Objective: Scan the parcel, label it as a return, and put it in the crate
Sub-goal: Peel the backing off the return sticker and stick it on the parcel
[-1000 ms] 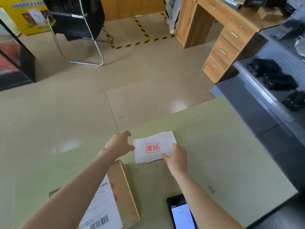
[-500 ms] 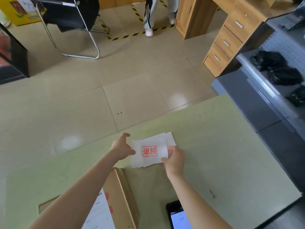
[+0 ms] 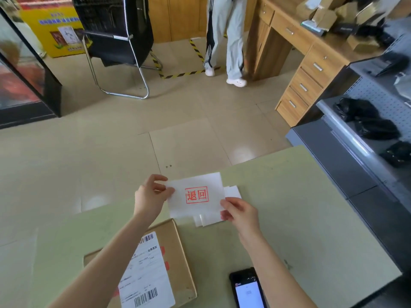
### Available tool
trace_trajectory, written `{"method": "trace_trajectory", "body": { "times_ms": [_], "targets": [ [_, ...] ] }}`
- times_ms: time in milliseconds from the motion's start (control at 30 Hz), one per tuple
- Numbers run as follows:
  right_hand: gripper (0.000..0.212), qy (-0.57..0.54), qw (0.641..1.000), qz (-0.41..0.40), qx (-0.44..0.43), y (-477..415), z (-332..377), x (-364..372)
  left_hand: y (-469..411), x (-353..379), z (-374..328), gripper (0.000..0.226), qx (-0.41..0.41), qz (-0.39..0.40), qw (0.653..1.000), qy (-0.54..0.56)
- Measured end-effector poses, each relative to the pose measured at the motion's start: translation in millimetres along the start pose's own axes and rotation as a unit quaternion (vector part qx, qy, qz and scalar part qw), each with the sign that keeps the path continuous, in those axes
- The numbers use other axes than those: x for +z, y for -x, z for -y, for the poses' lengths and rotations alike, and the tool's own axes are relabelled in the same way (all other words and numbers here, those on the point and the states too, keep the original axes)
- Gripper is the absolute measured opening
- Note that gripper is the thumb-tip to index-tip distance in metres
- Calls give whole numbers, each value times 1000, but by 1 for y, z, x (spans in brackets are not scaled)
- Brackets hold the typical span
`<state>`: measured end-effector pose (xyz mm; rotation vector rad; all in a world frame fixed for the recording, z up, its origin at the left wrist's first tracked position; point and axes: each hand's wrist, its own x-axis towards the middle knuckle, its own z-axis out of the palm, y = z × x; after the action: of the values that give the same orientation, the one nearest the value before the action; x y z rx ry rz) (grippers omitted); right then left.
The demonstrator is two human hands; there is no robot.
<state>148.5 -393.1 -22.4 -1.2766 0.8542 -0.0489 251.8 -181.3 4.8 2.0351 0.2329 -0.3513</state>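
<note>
A white return label with a red stamped box is held above the green table. My left hand pinches its left edge and my right hand pinches its lower right corner. Under it lies a small stack of more white labels. The parcel, a flat brown cardboard box with a white shipping label and barcodes, lies near me on the left, partly under my left forearm. A black phone with a lit screen lies at the front, by my right forearm.
A grey shelf unit with black bags stands at the right. Beyond the table is tiled floor, a black chair, a wooden desk with drawers and a standing person's legs. No crate is in view.
Both hands have lifted the top label off the stack and hold it up; earlier it lay flat on the table. The view tilted up and a person's legs came into sight.
</note>
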Motion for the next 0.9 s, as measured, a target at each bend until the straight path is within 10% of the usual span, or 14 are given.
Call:
{"method": "trace_trajectory", "body": {
  "times_ms": [300,767,900],
  "targets": [
    [5,-17,984,170,-54,94,38,68,115,-53,-1,35,272,-24,961,-35],
    [44,82,934,340,-79,179,22,124,189,-118,34,22,146,-82,977,131],
    [21,118,931,330,-105,190,15,136,197,-130,44,19,158,-115,973,124]
  ]
}}
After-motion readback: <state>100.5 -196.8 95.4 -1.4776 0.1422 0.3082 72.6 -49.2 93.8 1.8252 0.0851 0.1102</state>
